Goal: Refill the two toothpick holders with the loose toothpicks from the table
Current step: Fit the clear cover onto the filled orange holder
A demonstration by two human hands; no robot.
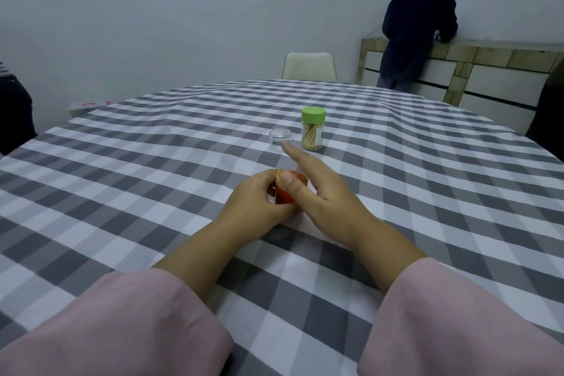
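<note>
My left hand [259, 201] grips a small red toothpick holder [283, 195] at the middle of the table, with toothpick ends [278, 178] sticking out by the fingers. My right hand [317, 183] lies beside it, thumb against the holder and fingers stretched forward. Farther back stands a clear holder with a green lid [313, 128], full of toothpicks. A clear round cap [280, 136] lies just left of it, near my right fingertips.
A grey-and-white checked cloth [152, 177] covers the round table. A white chair [309, 65] stands at the far edge. A person in dark clothes [418, 21] leans on a sideboard [488, 70] at the back right. A white-pink object [88, 107] lies at the far left edge.
</note>
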